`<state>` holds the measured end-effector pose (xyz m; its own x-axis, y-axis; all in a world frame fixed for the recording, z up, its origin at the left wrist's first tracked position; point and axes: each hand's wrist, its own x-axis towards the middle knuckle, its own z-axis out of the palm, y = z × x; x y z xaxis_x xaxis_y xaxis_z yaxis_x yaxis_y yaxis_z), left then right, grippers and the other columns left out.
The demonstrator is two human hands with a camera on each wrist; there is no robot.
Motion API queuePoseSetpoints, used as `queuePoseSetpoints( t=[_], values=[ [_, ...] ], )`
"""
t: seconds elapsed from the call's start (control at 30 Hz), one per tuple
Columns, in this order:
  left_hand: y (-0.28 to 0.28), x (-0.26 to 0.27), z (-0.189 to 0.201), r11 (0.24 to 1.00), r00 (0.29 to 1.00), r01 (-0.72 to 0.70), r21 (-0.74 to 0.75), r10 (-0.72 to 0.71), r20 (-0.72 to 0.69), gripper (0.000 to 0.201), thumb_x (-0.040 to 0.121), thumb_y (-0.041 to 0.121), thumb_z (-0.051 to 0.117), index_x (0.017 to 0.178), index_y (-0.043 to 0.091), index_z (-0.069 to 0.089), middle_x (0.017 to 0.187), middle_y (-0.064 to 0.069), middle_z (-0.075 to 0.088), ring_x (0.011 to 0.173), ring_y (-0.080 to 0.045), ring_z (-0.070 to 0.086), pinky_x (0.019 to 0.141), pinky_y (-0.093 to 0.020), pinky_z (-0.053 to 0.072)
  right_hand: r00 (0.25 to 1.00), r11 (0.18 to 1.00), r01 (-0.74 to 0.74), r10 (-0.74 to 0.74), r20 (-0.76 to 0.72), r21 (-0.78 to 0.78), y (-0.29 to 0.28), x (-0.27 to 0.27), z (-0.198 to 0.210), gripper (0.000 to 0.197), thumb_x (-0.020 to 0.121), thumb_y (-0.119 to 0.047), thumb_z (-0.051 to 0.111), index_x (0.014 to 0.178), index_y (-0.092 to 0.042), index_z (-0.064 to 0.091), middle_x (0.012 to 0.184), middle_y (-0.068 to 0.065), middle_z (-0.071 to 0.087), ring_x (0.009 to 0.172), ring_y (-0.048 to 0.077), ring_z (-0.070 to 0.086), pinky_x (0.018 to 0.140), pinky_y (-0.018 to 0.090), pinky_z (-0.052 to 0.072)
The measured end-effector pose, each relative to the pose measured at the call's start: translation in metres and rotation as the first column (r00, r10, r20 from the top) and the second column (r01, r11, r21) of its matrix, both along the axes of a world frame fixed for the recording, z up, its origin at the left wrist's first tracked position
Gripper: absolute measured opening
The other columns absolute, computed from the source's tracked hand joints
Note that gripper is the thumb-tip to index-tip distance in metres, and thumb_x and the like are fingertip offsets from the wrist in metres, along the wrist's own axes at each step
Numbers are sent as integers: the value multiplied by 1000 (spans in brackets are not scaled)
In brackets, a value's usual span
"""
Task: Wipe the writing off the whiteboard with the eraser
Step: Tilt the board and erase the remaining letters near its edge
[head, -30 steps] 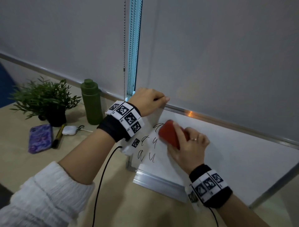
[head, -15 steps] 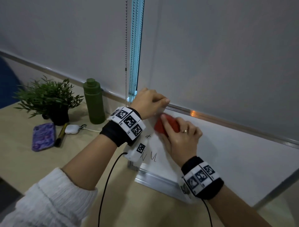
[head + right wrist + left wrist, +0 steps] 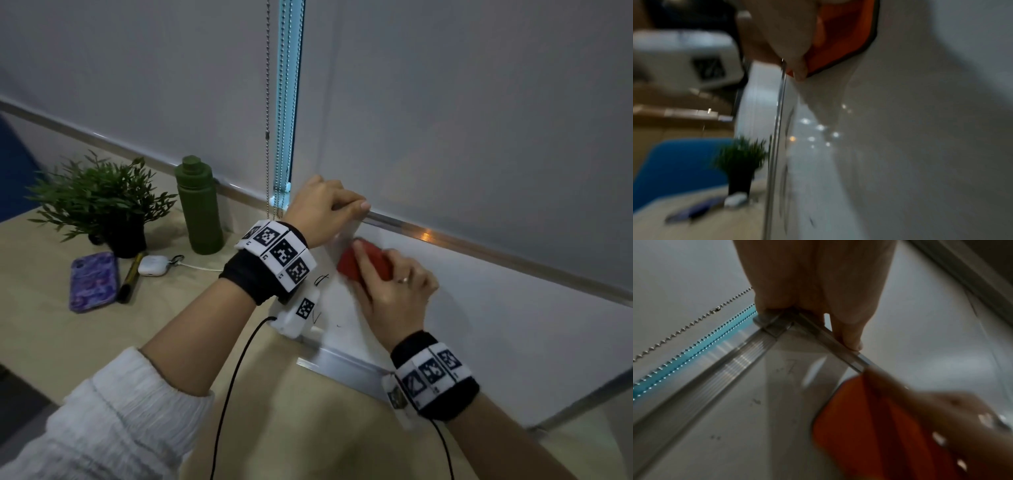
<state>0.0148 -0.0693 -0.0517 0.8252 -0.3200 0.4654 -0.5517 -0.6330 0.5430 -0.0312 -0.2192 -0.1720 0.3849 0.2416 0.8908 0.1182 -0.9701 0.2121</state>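
A small whiteboard with an aluminium frame leans on the desk against the window blind. My left hand grips its top left corner, fingers curled over the frame. My right hand holds a red eraser flat against the board's upper left area, just below the left hand. The eraser fills the lower right of the left wrist view and shows at the top of the right wrist view. A few black strokes of writing stay near the left edge, partly hidden by my left wrist.
On the desk to the left stand a potted plant and a green bottle. A purple phone, a marker and a white earbud case lie beside them. Blind chains hang behind the board's corner.
My right hand has swept the eraser up and left towards the top corner. Most of the letters seen a second ago are gone. The left hand has kept its hold.
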Motion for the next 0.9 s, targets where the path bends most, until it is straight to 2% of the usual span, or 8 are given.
queuePoseSetpoints(
  t=[0.1, 0.23, 0.33, 0.4, 0.5, 0.63, 0.8, 0.9],
  values=[
    [-1, 4, 1, 1000, 1000, 20, 10, -20, 13, 26, 87, 34, 48, 99, 20, 66, 76, -2, 50, 84, -19, 35, 59, -22, 15, 999, 997, 41, -42, 22, 66, 0, 8, 6, 45, 83, -49, 50, 125, -33, 46, 105, 3, 42, 91, 24, 39, 76, 35, 26],
    [-3, 14, 2, 1000, 999, 30, 8, -29, -33, 25, 88, 33, 47, 98, 21, 67, 64, 6, 43, 85, -20, 35, 65, -22, 19, 966, 948, -139, 65, -252, -287, -8, -8, -72, 60, 62, -24, 68, 119, -32, 51, 99, 1, 45, 85, 22, 40, 74, 34, 31],
    [-4, 20, 3, 999, 996, 26, 27, -24, -81, 26, 88, 35, 47, 99, 23, 66, 63, 14, 38, 88, -19, 35, 65, -22, 18, 911, 887, -240, 65, -408, -394, -18, -18, -101, 66, 51, -27, 79, 112, -33, 55, 96, -1, 45, 82, 22, 42, 72, 34, 33],
    [-4, 22, 3, 998, 995, 37, 52, -31, -100, 26, 88, 36, 46, 99, 23, 66, 63, 14, 37, 90, -21, 38, 70, -22, 20, 930, 923, -206, 81, -359, -325, -16, -12, -82, 74, 48, -24, 78, 115, -34, 50, 99, 0, 42, 83, 22, 41, 74, 34, 30],
    [-7, 26, 3, 996, 994, 50, 79, -41, -103, 26, 88, 35, 47, 98, 21, 66, 65, 5, 43, 94, -27, 46, 74, -23, 24, 993, 996, -59, 52, -108, -67, -7, 6, -19, 62, 66, -37, 71, 123, -34, 44, 105, 3, 41, 88, 24, 38, 76, 35, 26],
    [-7, 30, 2, 996, 997, 65, 58, -62, -53, 25, 88, 32, 48, 96, 18, 67, 76, -4, 50, 90, -31, 52, 76, -25, 27, 997, 985, 36, -24, -73, 168, 10, 30, 14, 53, 79, -48, 51, 128, -32, 41, 107, 6, 39, 92, 25, 36, 77, 37, 26],
    [-11, 38, 3, 997, 993, 47, 59, -40, -110, 26, 88, 34, 47, 98, 21, 66, 83, -14, 57, 97, -30, 47, 75, -25, 26, 918, 924, -200, 60, -392, -327, 18, 9, -84, 73, 51, -27, 81, 118, -30, 50, 95, 2, 49, 81, 23, 42, 68, 34, 40],
    [-13, 38, 3, 998, 990, 34, 50, -26, -139, 26, 88, 35, 47, 100, 21, 66, 82, -10, 56, 99, -29, 45, 78, -27, 28, 913, 932, -198, 63, -404, -303, 16, 9, -88, 68, 50, -27, 80, 112, -33, 53, 92, -3, 51, 79, 21, 41, 67, 33, 37]
  ],
)
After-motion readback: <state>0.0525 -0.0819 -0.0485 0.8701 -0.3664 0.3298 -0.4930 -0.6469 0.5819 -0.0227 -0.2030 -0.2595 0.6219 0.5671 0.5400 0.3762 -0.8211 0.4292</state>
